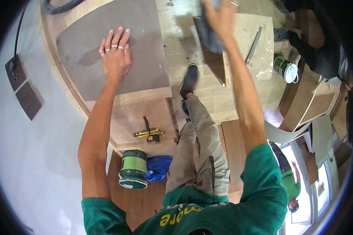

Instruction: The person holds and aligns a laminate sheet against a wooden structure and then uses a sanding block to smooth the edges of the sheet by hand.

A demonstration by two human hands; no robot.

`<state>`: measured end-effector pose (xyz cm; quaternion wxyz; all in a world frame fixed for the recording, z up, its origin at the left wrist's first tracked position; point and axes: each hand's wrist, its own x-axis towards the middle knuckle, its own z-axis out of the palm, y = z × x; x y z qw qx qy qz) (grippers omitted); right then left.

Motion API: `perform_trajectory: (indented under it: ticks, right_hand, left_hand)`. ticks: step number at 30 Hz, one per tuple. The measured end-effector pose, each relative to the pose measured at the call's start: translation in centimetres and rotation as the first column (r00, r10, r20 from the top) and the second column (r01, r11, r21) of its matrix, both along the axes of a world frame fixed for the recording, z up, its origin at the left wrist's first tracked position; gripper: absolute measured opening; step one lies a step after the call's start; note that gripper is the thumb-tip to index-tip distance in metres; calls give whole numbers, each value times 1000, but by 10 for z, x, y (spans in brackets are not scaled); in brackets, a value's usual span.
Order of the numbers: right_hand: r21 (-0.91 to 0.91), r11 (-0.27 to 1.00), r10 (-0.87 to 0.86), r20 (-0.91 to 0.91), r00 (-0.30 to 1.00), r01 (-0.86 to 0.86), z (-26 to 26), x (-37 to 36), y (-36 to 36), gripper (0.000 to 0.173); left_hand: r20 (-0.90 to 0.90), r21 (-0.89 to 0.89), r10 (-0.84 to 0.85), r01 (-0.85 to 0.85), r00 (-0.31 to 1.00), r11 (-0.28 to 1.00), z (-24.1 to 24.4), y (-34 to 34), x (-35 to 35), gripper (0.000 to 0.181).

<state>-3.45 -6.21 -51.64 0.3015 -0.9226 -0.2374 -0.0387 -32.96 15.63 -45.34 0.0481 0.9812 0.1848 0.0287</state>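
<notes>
My left hand (pixel 116 54), with rings on its fingers, lies palm down on a grey-brown sheet (pixel 141 67) that covers part of a plywood surface. Darker, damp-looking patches mark the sheet near the fingers. Motion blurs my right hand (pixel 222 22), which is partly cut off by the top edge of the view. It grips a dark grey-blue cloth (pixel 209 38) above a wooden box with a paint-spotted plywood top (pixel 264 32). A yellow utility knife (pixel 147 133) and a tape measure (pixel 153 139) rest on the bare plywood (pixel 141 111) nearer my body.
A flat metal blade (pixel 254 45) lies on the box top. Paint buckets stand at lower left (pixel 133 166) and right (pixel 285 69), the former beside blue fabric (pixel 158 167). A hose (pixel 61 7) curves at top left. Other people are at upper right (pixel 317 50) and lower right (pixel 291 180).
</notes>
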Motion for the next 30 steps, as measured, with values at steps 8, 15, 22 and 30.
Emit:
perform_trajectory:
  ticks: [8,15,22,30]
  right_hand:
    - [-178,953,231,-95,968,-245,49,-37,-71,73]
    - [269,956,179,-855,487,121,83,-193,14,49]
    - [99,995,90,-766,636,-22,87,-189,20,41]
    - [221,975,119,-615,779,25,117,-202,20,33]
  left_hand:
    - [-33,-22,-1,0,999,1000,4,-2,-4,53]
    - [-37,-24,7,-8,999,1000,11,-6,-2,54]
    - [-8,-36,19,-19,1000,999,30,-9,1,51]
    - [-107,-217,-53,29,993,976,116,-66,-42,75]
